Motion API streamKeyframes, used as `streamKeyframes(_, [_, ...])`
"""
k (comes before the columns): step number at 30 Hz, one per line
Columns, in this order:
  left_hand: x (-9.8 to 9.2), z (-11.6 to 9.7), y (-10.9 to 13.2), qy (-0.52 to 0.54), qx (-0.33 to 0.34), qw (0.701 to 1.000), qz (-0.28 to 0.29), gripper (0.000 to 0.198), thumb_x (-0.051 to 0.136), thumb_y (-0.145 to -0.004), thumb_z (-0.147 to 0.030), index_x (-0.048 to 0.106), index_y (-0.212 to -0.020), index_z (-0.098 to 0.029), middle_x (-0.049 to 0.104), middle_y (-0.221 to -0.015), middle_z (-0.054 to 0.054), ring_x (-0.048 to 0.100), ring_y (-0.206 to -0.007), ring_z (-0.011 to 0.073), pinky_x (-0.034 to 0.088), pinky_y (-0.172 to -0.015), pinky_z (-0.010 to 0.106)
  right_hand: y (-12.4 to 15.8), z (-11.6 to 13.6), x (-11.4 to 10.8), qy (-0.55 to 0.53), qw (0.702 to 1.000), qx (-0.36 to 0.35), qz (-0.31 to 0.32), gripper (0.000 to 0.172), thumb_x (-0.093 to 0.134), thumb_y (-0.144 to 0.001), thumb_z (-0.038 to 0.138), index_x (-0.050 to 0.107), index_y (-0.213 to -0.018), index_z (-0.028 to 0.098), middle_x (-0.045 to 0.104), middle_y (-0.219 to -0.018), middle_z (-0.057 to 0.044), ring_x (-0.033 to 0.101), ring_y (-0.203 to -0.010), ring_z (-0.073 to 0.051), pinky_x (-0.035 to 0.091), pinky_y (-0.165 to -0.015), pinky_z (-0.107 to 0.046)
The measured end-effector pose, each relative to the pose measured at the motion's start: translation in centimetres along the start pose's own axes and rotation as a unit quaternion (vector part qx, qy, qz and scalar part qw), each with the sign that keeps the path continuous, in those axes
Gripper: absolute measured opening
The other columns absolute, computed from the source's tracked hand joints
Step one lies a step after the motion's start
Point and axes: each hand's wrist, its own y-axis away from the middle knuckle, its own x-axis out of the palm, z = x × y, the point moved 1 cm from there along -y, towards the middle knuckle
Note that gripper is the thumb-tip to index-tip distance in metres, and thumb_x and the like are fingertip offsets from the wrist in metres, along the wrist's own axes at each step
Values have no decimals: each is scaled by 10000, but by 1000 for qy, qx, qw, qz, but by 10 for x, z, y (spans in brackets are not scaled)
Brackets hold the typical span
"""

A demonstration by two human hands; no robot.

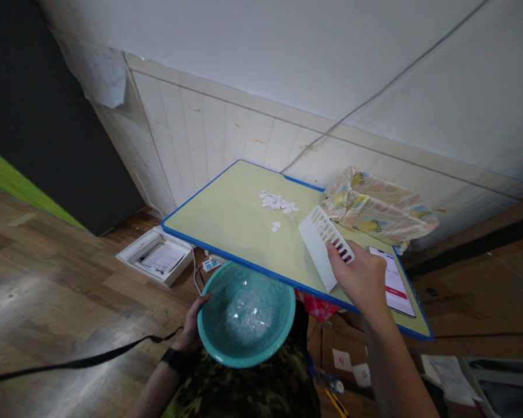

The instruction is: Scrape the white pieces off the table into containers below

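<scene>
My left hand (192, 326) grips the rim of a teal plastic basket (213, 337) held below the near edge of the table; small white pieces lie inside it. My right hand (357, 277) is closed on a white slotted plastic scraper (320, 244) that stands on the yellow-green tabletop (226, 215). A small heap of white scraps (277, 202) lies on the table beyond the scraper, with two or three loose bits a little nearer.
A phone (394, 281) with a lit screen lies right of my hand. A patterned cloth (377, 209) is bunched at the table's far right. On the wood floor sit a white open box (157, 258), a black strap (78, 363) and papers.
</scene>
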Motion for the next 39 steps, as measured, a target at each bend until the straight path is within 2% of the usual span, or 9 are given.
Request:
streamKeyframes(4, [0,0,0,3,4,1000,-9,88,608,-835,-135,682,-789,-118,747,-607,70,699,-513,216,570,-508,295,-5,-10,-7,-14,999,24,-24,338,542,-881,452,739,-832,182,675,-607,-50,641,-583,-201,383,-563,-265])
streamKeyframes(10, [2,0,1,-1,-9,1000,-1,109,601,-839,-149,689,-787,-112,723,-556,70,656,-435,205,538,-435,292,-14,-26,-3,-32,999,28,-13,358,557,-870,473,773,-922,193,698,-640,-56,649,-609,-215,411,-588,-284])
streamKeyframes(17, [1,1,-1,-8,-4,1000,-5,124,597,-858,-155,676,-768,-122,742,-599,80,673,-479,198,575,-518,297,-11,-31,5,-62,996,30,49,334,563,-872,447,778,-948,204,747,-751,-58,672,-653,-213,435,-604,-284])
streamKeyframes(20, [-2,2,-5,-9,-1,1000,-6,134,589,-861,-157,678,-770,-118,742,-602,83,675,-479,203,580,-518,308,-9,-32,3,-82,995,22,55,327,576,-868,442,778,-953,199,761,-802,-58,680,-669,-207,456,-619,-279])
streamKeyframes(23, [-5,3,-8,-8,2,1000,-3,138,587,-859,-157,679,-769,-109,737,-592,88,675,-469,205,576,-499,303,-7,-36,-2,-87,996,25,27,331,585,-864,447,777,-957,193,765,-812,-61,691,-679,-209,466,-610,-275])
streamKeyframes(26, [-5,3,-9,-14,-5,1000,7,133,592,-856,-165,694,-831,-84,745,-604,109,695,-494,234,589,-514,330,-6,-40,-3,-74,997,12,15,320,585,-867,436,778,-952,196,770,-851,-73,705,-714,-224,475,-613,-282])
streamKeyframes(30, [-4,3,-7,-6,-21,1000,0,188,601,-842,-167,708,-958,-66,757,-628,119,731,-576,283,606,-561,371,-3,-41,-1,-71,996,-15,55,283,575,-881,400,774,-987,228,773,-899,-64,713,-742,-226,487,-627,-288])
streamKeyframes(36, [-2,2,-4,-43,8,999,-12,124,609,-833,-149,688,-744,-115,751,-616,93,692,-493,229,592,-564,340,4,-39,-11,-111,990,-14,86,259,591,-888,383,773,-988,229,773,-940,-44,726,-787,-227,510,-672,-290])
streamKeyframes(39, [2,2,-1,-35,-8,999,-19,100,611,-813,-135,708,-801,-116,751,-614,79,700,-509,238,591,-563,346,2,-41,-11,-148,986,-9,75,234,605,-882,364,773,-967,226,772,-953,-34,730,-830,-226,525,-709,-289])
